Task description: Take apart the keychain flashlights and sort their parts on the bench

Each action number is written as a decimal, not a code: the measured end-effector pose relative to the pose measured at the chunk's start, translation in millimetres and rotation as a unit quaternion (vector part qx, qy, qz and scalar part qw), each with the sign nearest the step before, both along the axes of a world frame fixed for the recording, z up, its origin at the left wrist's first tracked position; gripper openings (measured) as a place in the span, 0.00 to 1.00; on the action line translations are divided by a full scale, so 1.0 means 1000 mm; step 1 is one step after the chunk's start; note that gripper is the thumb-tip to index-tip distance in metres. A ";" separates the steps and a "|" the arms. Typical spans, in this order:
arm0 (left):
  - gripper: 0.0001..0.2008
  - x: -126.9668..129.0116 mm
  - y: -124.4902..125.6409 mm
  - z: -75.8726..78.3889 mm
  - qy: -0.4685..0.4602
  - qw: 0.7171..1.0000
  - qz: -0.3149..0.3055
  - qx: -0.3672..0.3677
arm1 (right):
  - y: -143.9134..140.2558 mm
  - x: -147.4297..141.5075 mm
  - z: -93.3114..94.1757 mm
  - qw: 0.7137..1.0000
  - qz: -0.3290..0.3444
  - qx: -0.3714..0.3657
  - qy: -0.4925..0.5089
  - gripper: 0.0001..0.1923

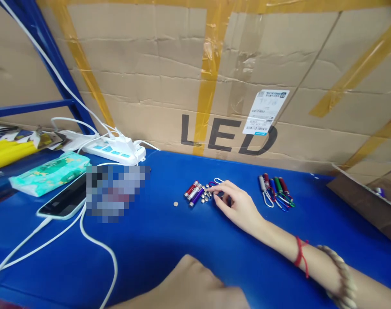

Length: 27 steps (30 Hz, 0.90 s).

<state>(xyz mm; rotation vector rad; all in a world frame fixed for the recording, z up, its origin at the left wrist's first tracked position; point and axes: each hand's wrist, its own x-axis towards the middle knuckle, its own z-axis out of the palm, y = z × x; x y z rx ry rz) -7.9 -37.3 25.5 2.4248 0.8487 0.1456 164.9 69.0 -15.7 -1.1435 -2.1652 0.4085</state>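
Note:
My right hand (237, 206) reaches in from the right over a small pile of silver button cells (206, 198). Its index finger and thumb are a little apart, with the index fingertip at the cells. Just left of the pile lie three small metal flashlight tubes, one red (191, 189), one silver (195, 193) and one purple (197, 198). A single button cell (175, 204) rests farther left. Behind my right hand, part of a carabiner clip (218, 180) shows. My left hand (198, 283) is low at the bottom edge, blurred, its fingers mostly hidden.
Several small flashlights with carabiners (276, 189) lie on the blue table (144, 244) to the right, near an open cardboard box (366, 201). On the left are a charging phone (65, 197), a tissue pack (50, 174), a power strip (114, 151) and white cables. A large carton (144, 64) stands behind.

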 end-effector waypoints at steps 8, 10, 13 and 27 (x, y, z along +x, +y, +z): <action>0.10 0.014 0.022 -0.007 -0.096 0.978 0.166 -0.087 | 0.015 0.025 0.040 0.884 -0.270 0.059 -0.378 0.16; 0.12 0.015 0.031 -0.013 -0.178 0.944 0.200 -0.192 | 0.020 0.040 0.046 0.859 -0.309 0.011 -0.409 0.14; 0.13 0.021 0.043 -0.021 -0.288 0.869 0.214 -0.341 | 0.020 0.061 0.046 0.838 -0.343 -0.030 -0.423 0.12; 0.11 0.021 0.051 -0.034 -0.374 0.836 0.246 -0.316 | 0.002 0.080 0.021 0.879 -0.333 0.042 -0.339 0.09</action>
